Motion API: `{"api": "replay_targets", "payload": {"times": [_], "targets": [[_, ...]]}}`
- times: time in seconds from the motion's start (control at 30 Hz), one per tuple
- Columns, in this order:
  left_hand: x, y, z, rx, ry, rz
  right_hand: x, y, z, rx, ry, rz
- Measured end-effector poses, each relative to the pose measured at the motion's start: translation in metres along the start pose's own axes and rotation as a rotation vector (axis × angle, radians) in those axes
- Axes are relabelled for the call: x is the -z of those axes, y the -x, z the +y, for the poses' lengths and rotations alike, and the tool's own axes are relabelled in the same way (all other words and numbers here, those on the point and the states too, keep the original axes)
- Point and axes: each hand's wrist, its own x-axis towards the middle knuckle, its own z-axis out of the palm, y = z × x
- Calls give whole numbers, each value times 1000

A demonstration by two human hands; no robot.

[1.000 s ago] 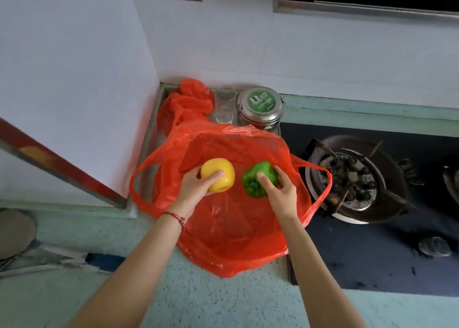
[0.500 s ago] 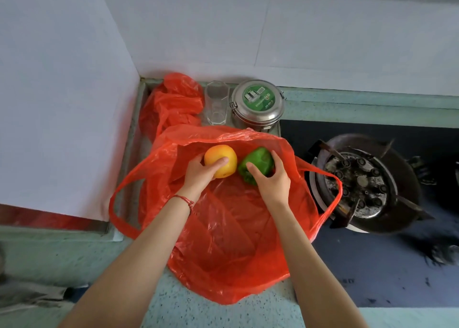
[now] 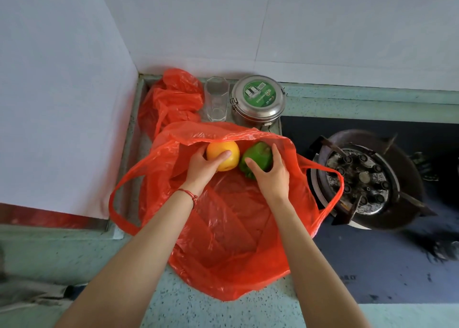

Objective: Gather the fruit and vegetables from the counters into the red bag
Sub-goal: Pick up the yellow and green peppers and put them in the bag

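Speckled counter (image 3: 223, 312), left hand (image 3: 202, 167) gripping orange (image 3: 223, 155), right hand (image 3: 272, 176) gripping green pepper (image 3: 257, 157), red bag (image 3: 231, 240)

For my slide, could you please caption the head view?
Left hand holds a yellow-orange fruit, right hand a green pepper, both inside the open red bag beside the gas burner.

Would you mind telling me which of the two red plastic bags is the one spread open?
The front red bag, holding both hands' produce, is spread open; the other red bag lies crumpled in the corner beside the glass.
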Motion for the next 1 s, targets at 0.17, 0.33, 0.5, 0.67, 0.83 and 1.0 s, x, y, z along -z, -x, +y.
{"api": "replay_targets", "payload": {"times": [0.17,0.33,0.5,0.67,0.83,1.0], "targets": [[6,7,-2,-11,-14,16,3,10,1,-3,-21,17],[15,5,-30,-8,-38,8,9,26,1,26,2,36],[26,46,-16,-23,-78,15,14,53,4,45,-5,82],[34,75,-20,-194,-240,34,24,87,10,78,15,140],[29,103,-27,-457,-472,-85,40,123,26,139,208,200],[10,123,-33,-710,-688,-208,62,154,54,153,448,272]]}}
